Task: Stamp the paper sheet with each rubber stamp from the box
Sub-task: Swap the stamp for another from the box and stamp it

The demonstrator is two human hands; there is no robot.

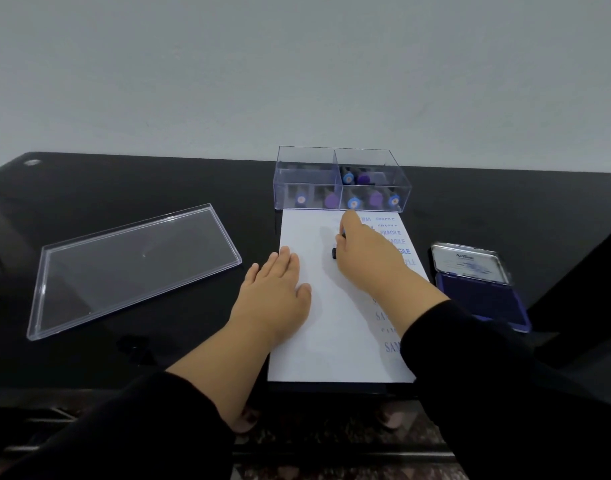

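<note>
Head cam looked down over two dark sleeves. Nearest in, the left hand (275, 295) lay flat w/ fingers straight, pressing the near-left part of the paper sheet (326, 320) onto the black table (165, 362), prob. to stop the sheet sliding while stamping. Just beyond it and to its right, the right hand (364, 256) had fingers curled down round a rubber stamp (334, 253); only a small dark corner of the base showed under the hand, at or very near the paper, so contact couldn't be confirmed. Judged as mid-press or about to press, in the blank middle column.

Right of the grip, blue prints ran down the sheet's edge: "FRAGILE" repeated beside the knuckles, paler "SAM…" marks nearer the wrist, partly hidden by the sleeve. Further right of the grip, off the paper, the ink pad (484, 296) lay open w/ its lid propped up, handy for re-inking on the stamping side.

Well left of both hands the clear lid (131, 268) sat on the table, parked out of the way.

Beyond the grip, touching the sheet's far edge, stood the clear box (338, 181) w/ divider; several stamps w/ blue and purple tops remained inside, so more seemed left to do.
</note>
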